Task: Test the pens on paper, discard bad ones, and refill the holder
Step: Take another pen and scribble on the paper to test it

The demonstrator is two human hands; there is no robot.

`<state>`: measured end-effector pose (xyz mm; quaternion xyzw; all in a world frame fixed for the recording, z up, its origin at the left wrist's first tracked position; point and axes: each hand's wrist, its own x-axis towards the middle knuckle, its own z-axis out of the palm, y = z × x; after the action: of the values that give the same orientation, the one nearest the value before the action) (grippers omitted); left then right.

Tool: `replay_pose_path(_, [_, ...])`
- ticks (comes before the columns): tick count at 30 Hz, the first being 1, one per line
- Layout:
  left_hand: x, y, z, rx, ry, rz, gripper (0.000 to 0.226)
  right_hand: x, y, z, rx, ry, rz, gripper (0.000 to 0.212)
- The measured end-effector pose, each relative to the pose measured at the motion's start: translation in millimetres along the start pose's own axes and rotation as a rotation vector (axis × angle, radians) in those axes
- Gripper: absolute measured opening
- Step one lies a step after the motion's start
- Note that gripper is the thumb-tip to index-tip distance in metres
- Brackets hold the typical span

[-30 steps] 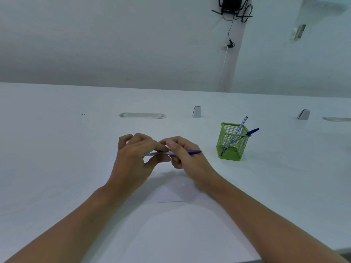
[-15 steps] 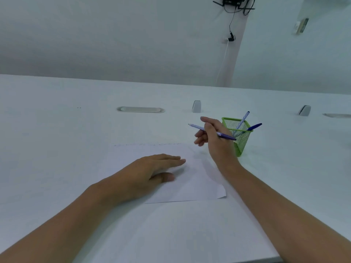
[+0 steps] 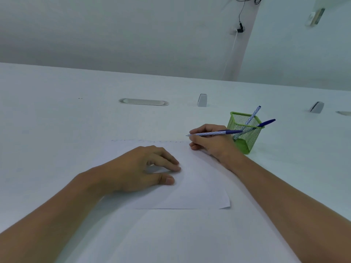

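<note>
- White table [image 3: 76, 130] fills most of the view, pale wall behind it.
- Sheet of paper [image 3: 190, 186] lies flat on the table in front of the person; near right corner curls up a little. Faint row of marks along its far edge.
- Left hand [image 3: 138, 168] rests on the left part of the paper, fingers loosely bent, fingertips and thumb touching the sheet. Holds nothing.
- Right hand [image 3: 210, 141] sits at the paper's far right corner, fingers curled round a striped pen [image 3: 214, 133]. The pen lies nearly level, tip pointing left just past the fingers, dark blue cap end toward the holder. Can't tell if the tip touches the paper.
- Green mesh holder [image 3: 245, 132] stands upright on the table just right of the right hand, off the paper.
- Two pens lean in the holder: a second striped pen [image 3: 253, 114] and a solid blue pen [image 3: 266, 122], both tilted right.
- Oval cable grommet [image 3: 143, 101] and a small grey bracket [image 3: 202, 100] further back on the table; another bracket [image 3: 316, 107] far right.
</note>
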<state>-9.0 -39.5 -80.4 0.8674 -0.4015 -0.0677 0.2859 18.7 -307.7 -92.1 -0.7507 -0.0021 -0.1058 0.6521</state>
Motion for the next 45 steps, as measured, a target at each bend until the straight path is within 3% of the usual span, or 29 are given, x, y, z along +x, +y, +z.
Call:
replay_pose_path(7, [0.2, 1.4, -0.9, -0.050, 0.004, -0.031, 0.030, 7.5, -1.4, -6.4, -0.195, 0.063, 0.002, 0.029])
replay_pose_path(22, [-0.6, 4.6, -0.4, -0.038, -0.001, -0.041, 0.030, 6.9, -1.5, -4.6, -0.390, 0.058, 0.007, 0.029])
replay_pose_path(39, [-0.7, 5.5, 0.0, -0.057, -0.001, -0.054, 0.029, 5.3, -1.9, -5.2, -0.360, 0.062, 0.026, 0.028])
replay_pose_path(45, [-0.5, 5.4, -0.4, -0.060, 0.000, -0.057, 0.030, -7.2, -10.0, -0.1, -0.224, 0.191, -0.116, 0.032])
